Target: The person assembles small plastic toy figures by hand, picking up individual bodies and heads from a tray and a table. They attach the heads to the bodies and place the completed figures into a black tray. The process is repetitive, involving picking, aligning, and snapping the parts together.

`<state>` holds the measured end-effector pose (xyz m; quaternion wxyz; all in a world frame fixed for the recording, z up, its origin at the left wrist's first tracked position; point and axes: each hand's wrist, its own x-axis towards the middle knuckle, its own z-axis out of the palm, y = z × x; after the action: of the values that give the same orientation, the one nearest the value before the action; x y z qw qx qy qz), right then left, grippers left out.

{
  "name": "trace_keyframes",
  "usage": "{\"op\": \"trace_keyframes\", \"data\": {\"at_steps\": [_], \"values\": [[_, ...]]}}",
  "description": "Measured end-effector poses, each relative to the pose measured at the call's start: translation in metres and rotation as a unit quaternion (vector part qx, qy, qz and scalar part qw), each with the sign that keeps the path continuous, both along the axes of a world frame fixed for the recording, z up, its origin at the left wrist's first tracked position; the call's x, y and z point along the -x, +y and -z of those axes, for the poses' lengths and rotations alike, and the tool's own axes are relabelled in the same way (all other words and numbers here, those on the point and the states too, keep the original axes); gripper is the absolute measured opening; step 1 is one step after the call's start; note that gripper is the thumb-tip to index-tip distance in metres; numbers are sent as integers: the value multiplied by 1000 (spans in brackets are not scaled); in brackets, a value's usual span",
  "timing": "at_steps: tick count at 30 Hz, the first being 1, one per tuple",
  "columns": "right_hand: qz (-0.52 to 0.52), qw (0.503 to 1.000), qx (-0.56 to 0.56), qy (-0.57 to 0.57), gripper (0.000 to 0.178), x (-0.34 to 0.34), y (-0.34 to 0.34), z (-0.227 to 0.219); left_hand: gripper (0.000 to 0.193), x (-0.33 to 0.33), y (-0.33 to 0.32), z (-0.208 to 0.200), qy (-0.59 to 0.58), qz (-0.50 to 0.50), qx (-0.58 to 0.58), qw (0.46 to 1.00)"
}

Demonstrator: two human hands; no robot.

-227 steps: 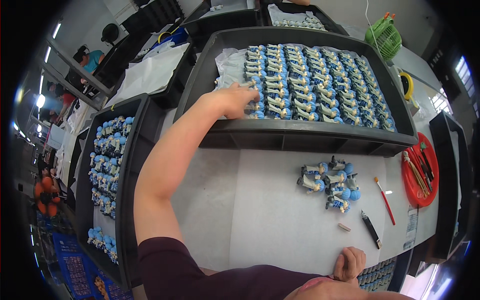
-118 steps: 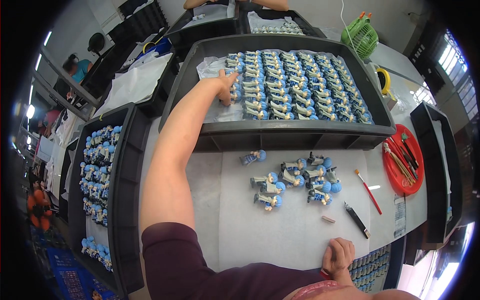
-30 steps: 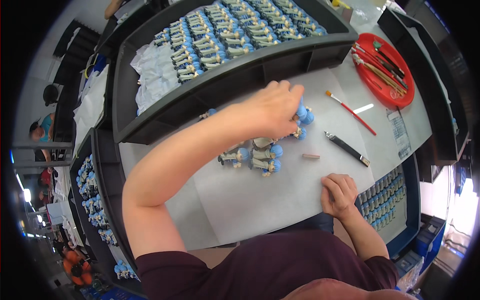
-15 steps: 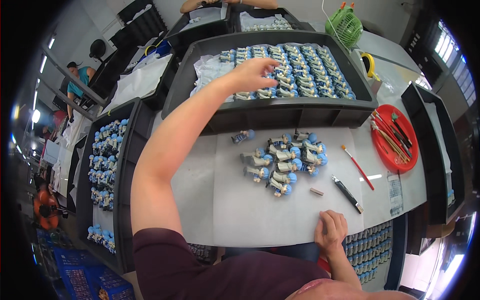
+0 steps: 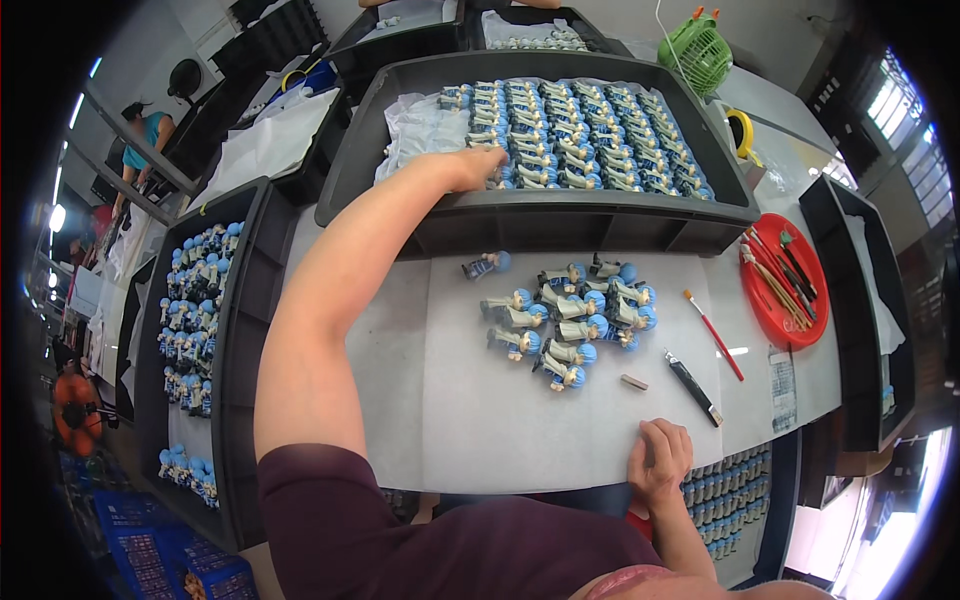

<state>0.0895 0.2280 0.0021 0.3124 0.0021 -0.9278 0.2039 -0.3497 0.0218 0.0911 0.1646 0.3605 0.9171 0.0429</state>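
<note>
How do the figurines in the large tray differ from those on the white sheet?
The tray figurines lie in packed rows; the sheet figurines lie in a loose cluster, one apart. The left hand is among the tray figurines; no hand touches the sheet figurines. Both groups have blue-topped heads.

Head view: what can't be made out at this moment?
Whether the left hand grips any figurines: head view, hidden by the hand itself.
Part of the lower tray: head view, covered by the tabletop.
What the teal-shirted co-worker handles: head view, too small and far away.
</note>
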Motion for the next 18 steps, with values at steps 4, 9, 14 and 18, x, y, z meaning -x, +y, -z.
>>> {"op": "trace_keyframes", "data": {"at_steps": [4,9,14,18], "values": [[-2,1000,2,-1,27,1,0,0,70,5,10,-3,24,12,60,998],[-2,1000,6,-3,26,1,-1,0,63,7,11,-3,54,38,96,993],[0,1000,4,2,26,2,0,1,68,6,5,-4,-16,18,55,998],[-4,1000,2,5,26,2,0,0,70,11,-6,2,-73,41,-6,996]]}}
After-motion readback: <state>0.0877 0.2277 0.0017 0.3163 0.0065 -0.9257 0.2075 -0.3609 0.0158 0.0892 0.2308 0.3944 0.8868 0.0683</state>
